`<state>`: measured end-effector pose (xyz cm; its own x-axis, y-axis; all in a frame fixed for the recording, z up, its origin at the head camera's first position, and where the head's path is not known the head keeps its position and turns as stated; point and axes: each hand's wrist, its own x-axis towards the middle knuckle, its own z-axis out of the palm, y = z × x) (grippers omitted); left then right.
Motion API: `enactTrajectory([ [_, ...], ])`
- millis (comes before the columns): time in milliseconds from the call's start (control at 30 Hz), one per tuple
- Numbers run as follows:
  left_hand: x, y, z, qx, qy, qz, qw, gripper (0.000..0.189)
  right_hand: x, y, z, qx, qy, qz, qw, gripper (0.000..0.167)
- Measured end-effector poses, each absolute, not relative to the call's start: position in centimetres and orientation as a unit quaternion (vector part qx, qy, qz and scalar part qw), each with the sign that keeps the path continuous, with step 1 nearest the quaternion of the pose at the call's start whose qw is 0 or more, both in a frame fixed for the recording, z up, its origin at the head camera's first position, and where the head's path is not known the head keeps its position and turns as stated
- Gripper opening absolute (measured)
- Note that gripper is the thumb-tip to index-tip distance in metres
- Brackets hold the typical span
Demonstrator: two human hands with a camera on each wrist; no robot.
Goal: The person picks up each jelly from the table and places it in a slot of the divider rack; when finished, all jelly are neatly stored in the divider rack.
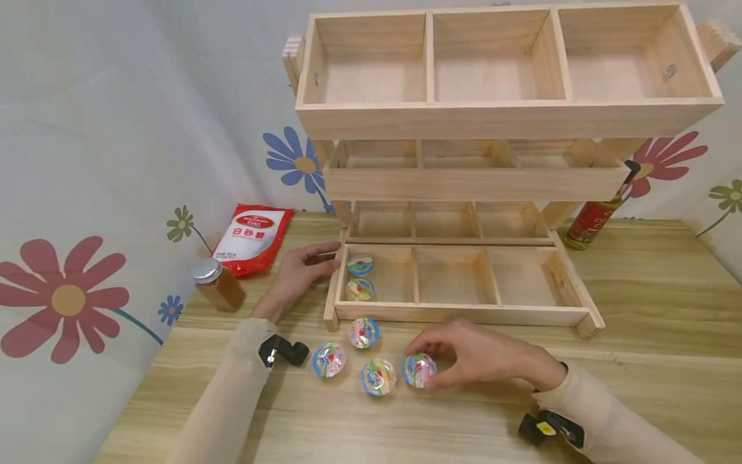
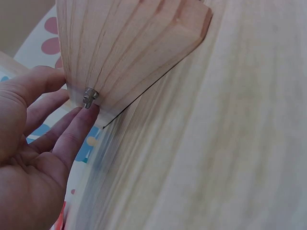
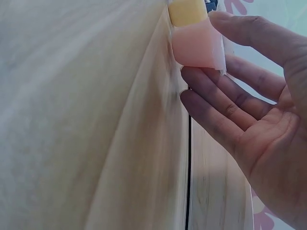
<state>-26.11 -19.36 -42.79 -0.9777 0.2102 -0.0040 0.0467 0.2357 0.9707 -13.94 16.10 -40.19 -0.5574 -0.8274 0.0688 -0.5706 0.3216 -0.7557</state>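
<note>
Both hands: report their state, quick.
Left hand: open, fingertips touching the left side of the wooden rack.
Right hand: closed on a pink jelly cup, held between thumb and fingers.

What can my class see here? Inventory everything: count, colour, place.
Rack: 1, pale wood, four three-compartment tiers, on the table
Metal fittings: several, silvery, on the rack
Lidded cups: 6, blue, pink and yellow; two in the bottom-left compartment, four before the rack
Bag: 1, red-and-white, left of the rack
Jar: 1, brown with silvery lid, near the bag
Bottle: 1, red label, dark cap, right of the rack
Table: 1, wood-grain, under the rack
Backdrop: 1, pale with coloured flowers, behind
Sleeves: 2, cream, one per arm
Wrist devices: 2, black, one per wrist
Left hand: 1, bare, touching the rack's left side
Right hand: 1, bare, gripping the rightmost cup
</note>
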Motion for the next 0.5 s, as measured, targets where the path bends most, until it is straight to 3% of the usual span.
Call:
enactTrajectory([
  [500, -26.0, -19.2, -42.7, 0.083, 0.786, 0.610, 0.067, 0.049, -14.3, 16.3, -39.0, -0.390, 0.808, -0.414, 0.155, 0.041],
])
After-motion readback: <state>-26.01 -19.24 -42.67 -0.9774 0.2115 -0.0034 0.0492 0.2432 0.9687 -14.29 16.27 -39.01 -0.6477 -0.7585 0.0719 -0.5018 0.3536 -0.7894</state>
